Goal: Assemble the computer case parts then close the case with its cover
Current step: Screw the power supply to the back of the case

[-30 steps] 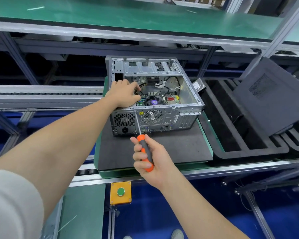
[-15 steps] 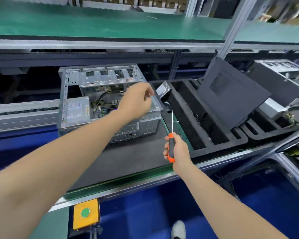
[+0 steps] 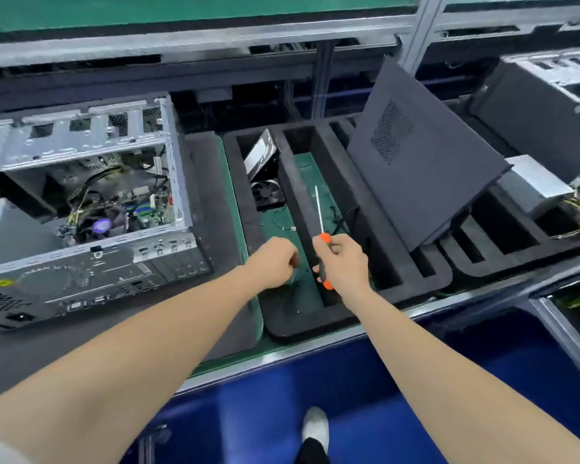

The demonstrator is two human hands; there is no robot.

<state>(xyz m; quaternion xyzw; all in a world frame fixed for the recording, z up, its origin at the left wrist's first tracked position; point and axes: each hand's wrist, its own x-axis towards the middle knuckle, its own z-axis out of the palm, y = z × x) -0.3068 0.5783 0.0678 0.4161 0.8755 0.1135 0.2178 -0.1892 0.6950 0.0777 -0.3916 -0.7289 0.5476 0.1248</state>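
Head view. Open computer case (image 3: 84, 202) lies on its side on dark mat (image 3: 215, 182), left part of bench (image 3: 282, 354). Side is off; inside show cables, green board, fan w/ purple centre (image 3: 102, 226). Rear panel w/ ports faces camera.

Just right of mat: black foam tray (image 3: 375, 229) w/ long slots. Far-left slot holds a hard drive (image 3: 260, 155), tilted, and below it a black case fan (image 3: 268, 194) w/ thin wire trailing onto green floor of slot. Case cover (image 3: 419, 169), dark w/ mesh vent patch, stands tilted in slots on right side of tray, leaning back. Past it, a grey metal box w/ yellow wires (image 3: 533, 185) in next tray; second case (image 3: 556, 88) at far right edge.

Left hand (image 3: 275, 261) over near end of tray's left slot, fingers curled down and closed; blurred, cannot tell if anything is pinched in that grip. Right hand (image 3: 344, 262) just beside it, apart, grip clamped on screwdriver (image 3: 322, 236) — orange-black handle in fist, shaft pointing up and away over middle slot.

Below bench: blue floor, one white-toed shoe (image 3: 315, 428).
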